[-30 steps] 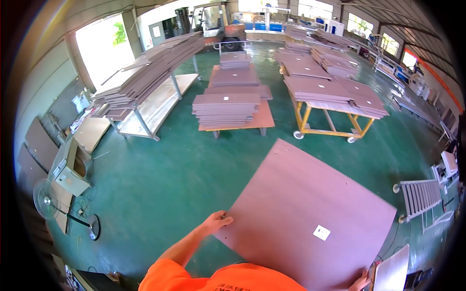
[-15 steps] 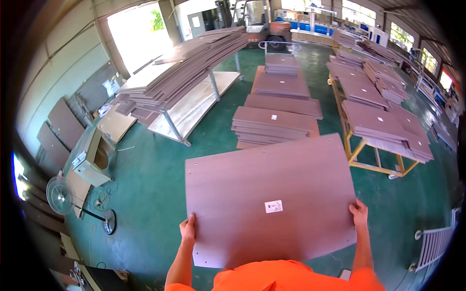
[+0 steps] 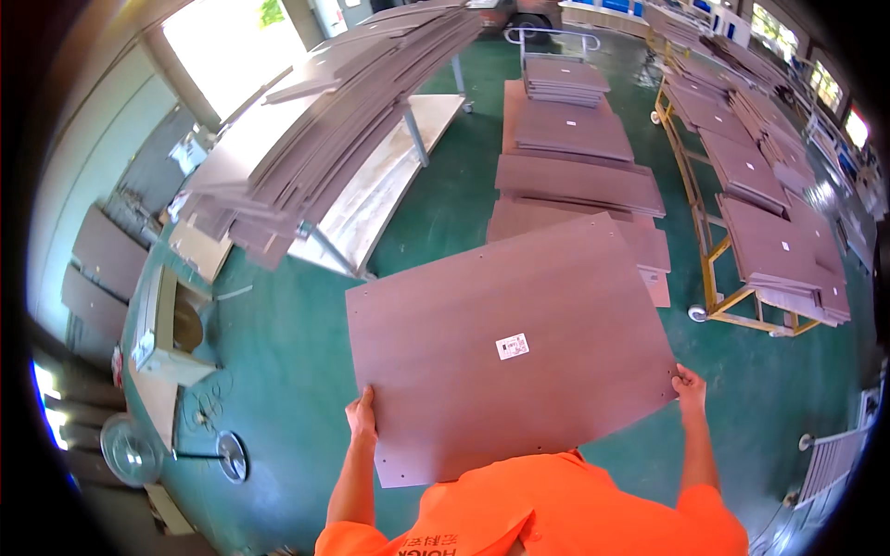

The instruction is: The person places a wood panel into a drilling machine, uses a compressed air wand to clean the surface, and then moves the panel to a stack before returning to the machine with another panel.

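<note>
A large rectangular brown panel [image 3: 445, 371] with small holes along its edges and a white label [image 3: 512, 347] near its middle is held out in front of my orange shirt. My left hand [image 3: 362, 413] grips its left edge, thumb on the upper face. At the right edge, near the lower corner, my right hand [image 3: 689, 383] is closed on the same panel. The fingers beneath the panel are hidden. Just beyond its far edge lie stacked brown panels [image 3: 579, 183] on a low cart with a white rail [image 3: 553, 33].
To the left stands a rack [image 3: 414, 139] piled with long brown boards [image 3: 348, 120]. A yellow wheeled cart [image 3: 709, 269] carries more panels at right. A floor fan [image 3: 130, 449] and an open wooden box [image 3: 165, 334] are at left, a slatted metal frame [image 3: 828, 468] at lower right.
The panel has tilted, its right side swinging farther away, and sits slightly higher in view. Both hands keep their grip. The view has shifted, bringing the left rack closer.
</note>
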### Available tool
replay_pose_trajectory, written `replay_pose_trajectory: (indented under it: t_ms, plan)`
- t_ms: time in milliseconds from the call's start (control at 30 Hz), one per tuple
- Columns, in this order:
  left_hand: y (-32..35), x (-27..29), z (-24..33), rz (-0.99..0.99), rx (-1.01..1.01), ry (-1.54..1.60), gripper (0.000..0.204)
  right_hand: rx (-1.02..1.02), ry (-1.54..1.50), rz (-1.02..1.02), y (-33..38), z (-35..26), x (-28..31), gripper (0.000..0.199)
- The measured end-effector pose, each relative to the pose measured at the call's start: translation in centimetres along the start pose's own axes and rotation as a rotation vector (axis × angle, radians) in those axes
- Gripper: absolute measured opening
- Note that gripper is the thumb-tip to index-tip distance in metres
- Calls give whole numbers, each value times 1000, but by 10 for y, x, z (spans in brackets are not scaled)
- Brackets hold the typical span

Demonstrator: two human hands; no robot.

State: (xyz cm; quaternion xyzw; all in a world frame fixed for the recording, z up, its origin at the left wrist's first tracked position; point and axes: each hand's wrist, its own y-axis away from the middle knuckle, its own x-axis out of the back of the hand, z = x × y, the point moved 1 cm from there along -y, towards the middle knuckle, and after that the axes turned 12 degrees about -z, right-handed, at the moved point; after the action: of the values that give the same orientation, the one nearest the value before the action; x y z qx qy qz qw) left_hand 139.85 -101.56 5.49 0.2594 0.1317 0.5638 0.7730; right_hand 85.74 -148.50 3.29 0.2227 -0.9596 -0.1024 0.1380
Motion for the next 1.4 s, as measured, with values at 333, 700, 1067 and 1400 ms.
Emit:
replay_pose_trajectory:
  t_ms: [333, 700, 1067, 1400]
  plan:
    - [-304, -96, 161, -90, -16, -56, 49, -136, -219, 225, -213, -17, -148, 29]
    - [-536, -250, 302, -261, 217, -204, 56, -98, -888, 239, -425, -94, -395, 22]
    - [-825, -422, 387, -580, 334, -300, 49, -270, -1103, 266, -625, -277, -650, 18]
    - [-953, -604, 483, -944, 513, -420, 45, -249, -839, 548, -862, -314, -629, 10]
